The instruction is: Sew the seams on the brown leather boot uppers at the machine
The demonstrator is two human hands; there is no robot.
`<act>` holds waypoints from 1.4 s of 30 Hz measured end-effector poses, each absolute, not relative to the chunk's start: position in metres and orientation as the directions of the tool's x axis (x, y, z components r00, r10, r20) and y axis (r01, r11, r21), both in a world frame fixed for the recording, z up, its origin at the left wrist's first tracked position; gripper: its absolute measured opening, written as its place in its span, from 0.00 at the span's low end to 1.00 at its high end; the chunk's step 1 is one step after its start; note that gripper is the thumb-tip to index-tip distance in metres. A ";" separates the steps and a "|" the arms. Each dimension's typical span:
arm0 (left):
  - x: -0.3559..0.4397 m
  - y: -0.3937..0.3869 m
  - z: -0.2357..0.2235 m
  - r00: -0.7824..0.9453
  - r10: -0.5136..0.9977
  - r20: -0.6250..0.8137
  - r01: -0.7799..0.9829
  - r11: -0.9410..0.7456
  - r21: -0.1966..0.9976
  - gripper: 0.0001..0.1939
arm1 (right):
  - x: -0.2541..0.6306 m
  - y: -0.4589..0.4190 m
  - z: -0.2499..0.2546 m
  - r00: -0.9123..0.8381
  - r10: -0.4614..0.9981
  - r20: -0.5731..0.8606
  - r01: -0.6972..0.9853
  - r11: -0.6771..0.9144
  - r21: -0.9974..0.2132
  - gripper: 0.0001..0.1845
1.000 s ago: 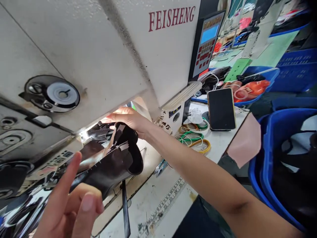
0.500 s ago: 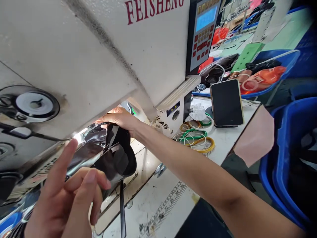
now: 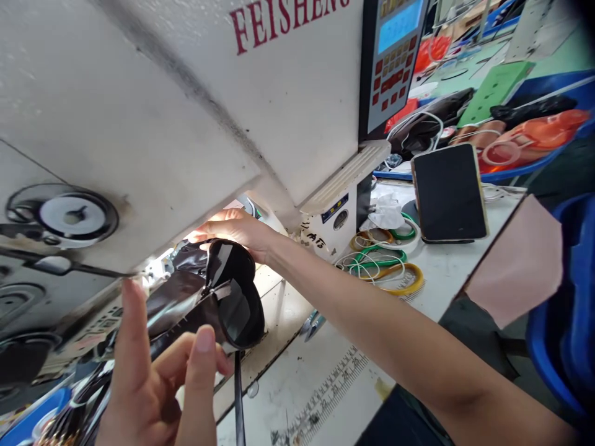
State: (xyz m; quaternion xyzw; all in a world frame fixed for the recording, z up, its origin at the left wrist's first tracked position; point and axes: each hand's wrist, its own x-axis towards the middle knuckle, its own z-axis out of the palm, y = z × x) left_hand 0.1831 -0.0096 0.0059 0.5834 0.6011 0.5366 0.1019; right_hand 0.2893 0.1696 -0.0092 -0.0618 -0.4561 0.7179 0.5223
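A shiny black leather-like piece (image 3: 186, 285), with a rounded double-lobed end (image 3: 242, 310), lies under the head of the white sewing machine (image 3: 195, 124). My right hand (image 3: 237, 232) reaches in from the right and grips the far side of this piece; its fingertips are partly hidden behind the piece and the machine head. In front of the piece, at lower left, my left hand (image 3: 162, 378) has its index finger pointing up and its thumb apart, the other fingers loosely bent. Nothing shows between those fingers. A narrow black strip (image 3: 239, 396) hangs below the rounded end.
A control panel (image 3: 393, 68) sits on the machine's right. Yellow and green tape rolls (image 3: 381, 260), a phone (image 3: 449, 192) and metal snips (image 3: 312, 325) are on the white table (image 3: 334, 353). Blue bins (image 3: 571, 297) stand right. Thread tension discs (image 3: 74, 217) protrude at left.
My left hand has shifted slightly right and down, its index finger more upright. The black piece and my right hand appear a little further right as the whole view has shifted.
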 end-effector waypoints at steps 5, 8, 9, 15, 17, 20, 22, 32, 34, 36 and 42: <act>0.193 -0.014 0.013 -0.344 0.780 0.523 0.450 -0.352 0.821 0.36 | 0.289 0.170 -0.011 -0.456 0.810 0.368 -0.695 -0.067 -0.716 0.18; 0.190 -0.010 0.016 -0.371 0.776 0.510 0.429 -0.344 0.835 0.33 | 0.288 0.170 -0.011 -0.449 0.807 0.384 -0.707 -0.058 -0.705 0.13; 0.189 -0.008 0.017 -0.366 0.786 0.498 0.421 -0.338 0.842 0.33 | 0.288 0.170 -0.011 -0.449 0.806 0.385 -0.708 -0.058 -0.704 0.11; 0.182 0.004 0.021 -0.264 0.864 0.430 0.414 -0.301 0.859 0.31 | 0.287 0.170 -0.009 -0.449 0.816 0.363 -0.707 -0.077 -0.703 0.02; 0.181 0.006 0.022 -0.266 0.856 0.443 0.440 -0.301 0.846 0.29 | 0.287 0.170 -0.009 -0.452 0.813 0.367 -0.711 -0.079 -0.699 0.02; 0.179 0.008 0.024 -0.299 0.842 0.449 0.497 -0.265 0.827 0.27 | 0.287 0.172 -0.010 -0.453 0.808 0.377 -0.715 -0.076 -0.695 0.06; 0.177 0.009 0.024 -0.293 0.844 0.448 0.516 -0.255 0.818 0.27 | 0.287 0.173 -0.011 -0.456 0.801 0.388 -0.715 -0.071 -0.695 0.09; 0.195 0.008 0.027 -0.338 0.794 0.506 0.581 -0.247 0.775 0.23 | 0.290 0.173 -0.008 -0.443 0.768 0.462 -0.721 0.002 -0.693 0.13; 0.198 0.008 0.027 -0.355 0.766 0.536 0.582 -0.269 0.768 0.22 | 0.294 0.168 -0.005 -0.442 0.762 0.473 -0.717 0.017 -0.697 0.14; 0.198 0.010 0.026 -0.348 0.758 0.551 0.568 -0.297 0.767 0.23 | 0.297 0.163 -0.003 -0.432 0.761 0.484 -0.718 0.034 -0.695 0.14; 0.194 0.010 0.023 -0.303 0.779 0.550 0.572 -0.313 0.758 0.26 | 0.298 0.154 0.001 -0.389 0.778 0.493 -0.728 0.068 -0.682 0.15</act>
